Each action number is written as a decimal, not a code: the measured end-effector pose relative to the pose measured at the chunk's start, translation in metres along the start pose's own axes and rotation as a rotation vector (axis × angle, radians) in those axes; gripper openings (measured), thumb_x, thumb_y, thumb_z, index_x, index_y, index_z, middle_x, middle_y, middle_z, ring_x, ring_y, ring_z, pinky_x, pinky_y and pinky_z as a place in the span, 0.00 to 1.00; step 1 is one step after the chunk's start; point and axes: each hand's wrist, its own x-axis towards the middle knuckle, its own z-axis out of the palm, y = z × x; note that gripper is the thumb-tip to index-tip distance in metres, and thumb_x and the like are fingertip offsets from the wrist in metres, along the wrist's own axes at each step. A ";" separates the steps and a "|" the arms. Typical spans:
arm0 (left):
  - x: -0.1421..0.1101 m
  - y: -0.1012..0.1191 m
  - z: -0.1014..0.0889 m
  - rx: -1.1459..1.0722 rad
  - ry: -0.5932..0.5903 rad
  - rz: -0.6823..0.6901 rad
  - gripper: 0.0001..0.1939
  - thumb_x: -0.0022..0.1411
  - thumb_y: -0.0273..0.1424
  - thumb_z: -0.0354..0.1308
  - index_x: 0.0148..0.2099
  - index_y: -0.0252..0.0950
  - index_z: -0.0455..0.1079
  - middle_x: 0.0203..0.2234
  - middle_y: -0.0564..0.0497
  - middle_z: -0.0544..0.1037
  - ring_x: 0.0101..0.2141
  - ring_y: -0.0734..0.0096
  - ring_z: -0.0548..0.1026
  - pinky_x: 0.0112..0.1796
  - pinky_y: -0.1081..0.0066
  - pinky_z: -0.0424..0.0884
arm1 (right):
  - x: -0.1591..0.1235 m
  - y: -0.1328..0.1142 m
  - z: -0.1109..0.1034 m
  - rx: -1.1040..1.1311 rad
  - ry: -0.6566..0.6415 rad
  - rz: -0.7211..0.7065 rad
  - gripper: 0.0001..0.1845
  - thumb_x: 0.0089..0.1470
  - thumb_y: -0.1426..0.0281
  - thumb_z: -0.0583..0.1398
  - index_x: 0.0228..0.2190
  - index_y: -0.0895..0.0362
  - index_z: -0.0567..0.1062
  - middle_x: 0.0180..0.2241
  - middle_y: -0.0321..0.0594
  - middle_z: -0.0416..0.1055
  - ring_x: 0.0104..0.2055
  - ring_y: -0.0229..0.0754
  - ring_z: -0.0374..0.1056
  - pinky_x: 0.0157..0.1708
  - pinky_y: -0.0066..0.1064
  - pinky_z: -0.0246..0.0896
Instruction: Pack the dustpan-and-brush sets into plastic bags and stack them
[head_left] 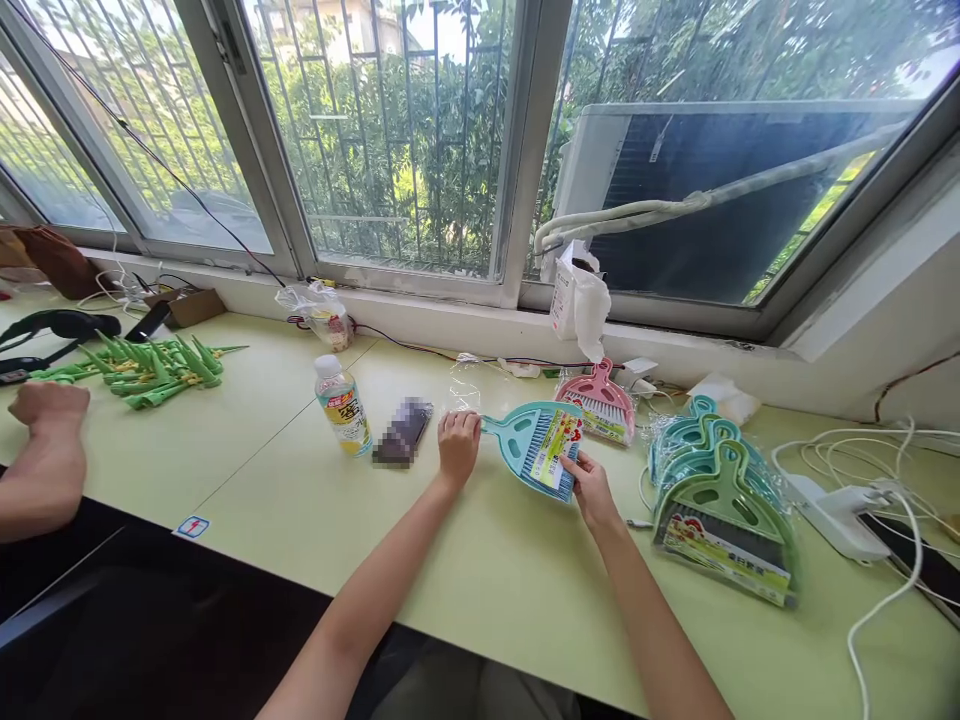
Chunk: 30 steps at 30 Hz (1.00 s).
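A light blue dustpan (517,450) with a blue-bristled brush and a printed card label (556,450) is held just over the table, its handle pointing left. My left hand (459,447) is closed around the handle's end, and clear plastic film (474,375) shows just beyond it. At the pan's right edge, my right hand (591,488) grips the label and brush side between thumb and fingers. To the right stands a row of similar wrapped dustpan sets, a green one (731,510) in front. A pink dustpan set (600,400) lies behind my right hand.
Left of my hands are a bottle (343,405) and a blurred dark phone-like object (405,432). Green pointed items (161,368) lie near another person's fist (51,402). A power strip (840,520) with white cables occupies the right side. Windows line the back.
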 end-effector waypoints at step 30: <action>0.006 0.003 -0.001 -1.174 0.165 -0.579 0.46 0.55 0.49 0.58 0.68 0.45 0.39 0.66 0.44 0.47 0.63 0.54 0.52 0.60 0.55 0.52 | 0.008 0.039 0.022 0.237 0.122 -0.043 0.27 0.31 0.60 0.72 0.35 0.55 0.73 0.35 0.38 0.77 0.37 0.42 0.73 0.36 0.32 0.69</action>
